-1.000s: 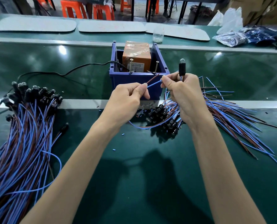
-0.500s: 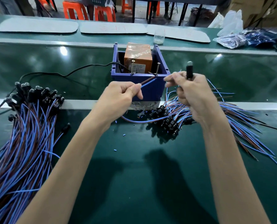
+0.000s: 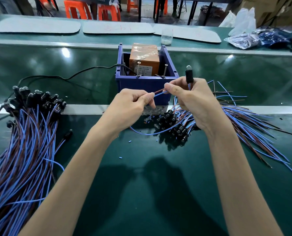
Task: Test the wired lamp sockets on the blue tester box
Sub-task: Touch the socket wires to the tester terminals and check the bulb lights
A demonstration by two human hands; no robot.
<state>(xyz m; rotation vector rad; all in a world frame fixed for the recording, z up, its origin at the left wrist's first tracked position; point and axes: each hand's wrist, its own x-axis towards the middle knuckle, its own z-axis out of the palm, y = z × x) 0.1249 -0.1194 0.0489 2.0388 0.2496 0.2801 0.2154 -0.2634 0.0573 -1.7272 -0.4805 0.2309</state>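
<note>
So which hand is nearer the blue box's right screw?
Right. The right hand, holding a socket, is just in front of the screw; the left hand, pinching its wires, sits lower and further left.

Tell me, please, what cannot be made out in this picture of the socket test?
All in the head view:
- Label on the orange block in the blue box: print too small to read.
- Wires: ends hidden under the fingertips of the left hand and right hand.
- Left wire bundle: cut off by the left and bottom edges.
- Black cable: runs off the left edge.
</note>
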